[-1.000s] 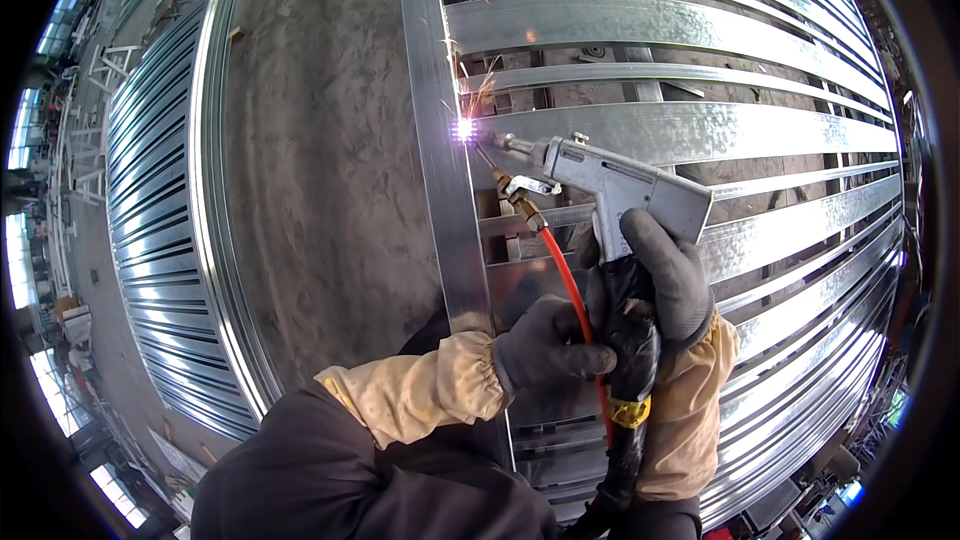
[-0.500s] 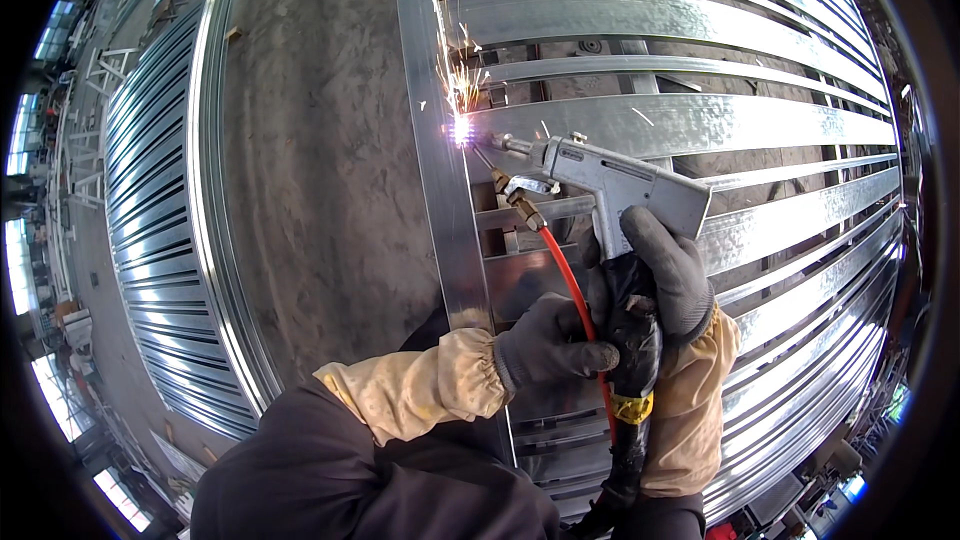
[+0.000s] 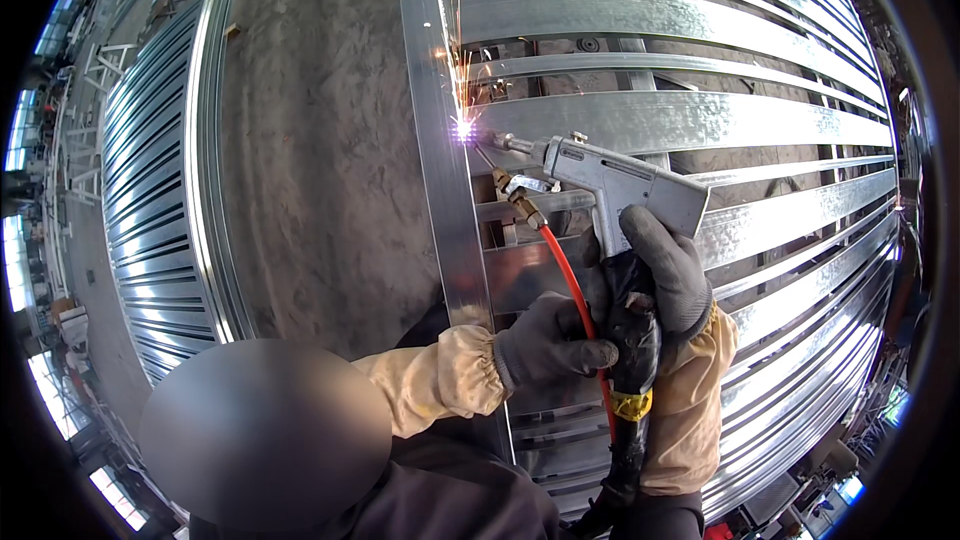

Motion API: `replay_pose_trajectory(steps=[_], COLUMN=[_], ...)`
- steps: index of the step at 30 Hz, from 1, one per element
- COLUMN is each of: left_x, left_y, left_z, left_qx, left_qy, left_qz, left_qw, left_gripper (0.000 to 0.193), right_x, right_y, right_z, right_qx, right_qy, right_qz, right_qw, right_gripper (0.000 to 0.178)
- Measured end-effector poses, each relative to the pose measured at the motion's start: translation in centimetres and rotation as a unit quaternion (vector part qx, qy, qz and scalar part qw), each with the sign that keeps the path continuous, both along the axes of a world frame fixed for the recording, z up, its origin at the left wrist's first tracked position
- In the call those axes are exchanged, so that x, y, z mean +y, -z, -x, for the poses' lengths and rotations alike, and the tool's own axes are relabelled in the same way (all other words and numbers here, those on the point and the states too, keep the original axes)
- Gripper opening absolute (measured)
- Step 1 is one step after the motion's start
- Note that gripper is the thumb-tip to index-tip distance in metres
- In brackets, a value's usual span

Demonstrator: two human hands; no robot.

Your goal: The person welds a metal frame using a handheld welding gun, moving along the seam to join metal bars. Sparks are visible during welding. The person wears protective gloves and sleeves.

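In my right hand (image 3: 672, 275), gloved in grey, is a silver handheld welding gun (image 3: 628, 182), gripped by its handle. Its nozzle points left, at a bright violet-white spot with orange sparks flying up, on the edge of a long galvanized steel tube (image 3: 452, 230). A thin wire-feed tip with brass fittings (image 3: 522, 202) sits below the nozzle and meets the same spot. My left hand (image 3: 550, 345), also gloved, closes round the red hose (image 3: 566, 270) beside the black-taped cable (image 3: 634, 340); its thumb lies across the hose. The left fingertips are partly hidden.
Parallel galvanized slats (image 3: 690, 122) run rightward from the tube, with gaps between them. Another slatted metal panel (image 3: 160, 210) lies on the left beyond a strip of dusty floor (image 3: 320, 140). A blurred oval (image 3: 265, 435) covers part of the lower left.
The sparks have changed shape, with a thin streak now rising higher. A blurred oval now covers the lower left. Both hands and the gun keep nearly the same place.
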State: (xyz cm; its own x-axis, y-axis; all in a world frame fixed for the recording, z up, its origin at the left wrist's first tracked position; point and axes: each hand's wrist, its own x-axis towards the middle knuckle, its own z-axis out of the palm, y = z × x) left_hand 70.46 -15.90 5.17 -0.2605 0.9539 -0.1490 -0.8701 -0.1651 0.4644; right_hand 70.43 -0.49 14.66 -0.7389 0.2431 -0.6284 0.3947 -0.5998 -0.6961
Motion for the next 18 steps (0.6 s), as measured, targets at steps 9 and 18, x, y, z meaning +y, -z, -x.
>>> replay_pose_trajectory(steps=[9, 18], left_x=[0.0, -0.2], left_y=[1.1, 0.8], left_z=[-0.9, -1.0], left_qx=[0.028, 0.078], left_qy=[0.004, -0.005], left_qz=[0.005, 0.017], left_qw=[1.000, 0.997], left_gripper=[0.029, 0.031], right_x=[-0.4, -0.3], right_y=[0.0, 0.2], right_z=[-0.2, -0.7], right_qx=[-0.007, 0.004], right_qy=[0.031, 0.023], right_qz=[-0.008, 0.011], right_qw=[0.999, 1.000], right_gripper=[0.037, 0.037])
